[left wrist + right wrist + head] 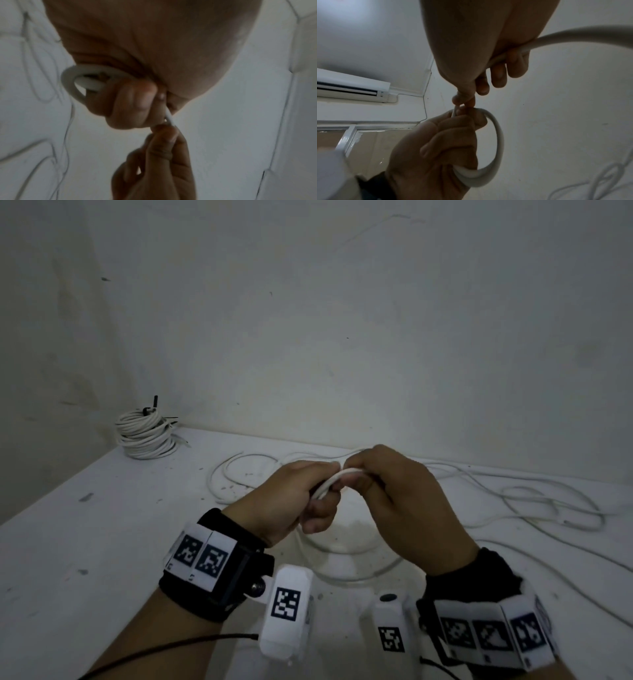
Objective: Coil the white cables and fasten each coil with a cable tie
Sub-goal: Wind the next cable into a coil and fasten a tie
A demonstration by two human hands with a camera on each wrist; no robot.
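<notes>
My two hands meet above the white table [85, 542], both gripping one white cable [334, 479]. The left hand [301, 498] curls its fingers round a small loop of cable [498, 136]. The right hand [376, 481] pinches the cable's end [169, 117] between thumb and forefinger, while its other fingers hold a further stretch of cable [565, 39]. The rest of this cable hangs in a loop [346, 549] below the hands. A finished coil [145, 434] bound with black cable ties [150, 407] sits at the far left corner.
Loose white cable [534, 501] lies tangled across the right side of the table, and another length curves behind the hands [226, 470]. The wall [342, 320] stands right behind the table. An air conditioner [351, 88] hangs high up.
</notes>
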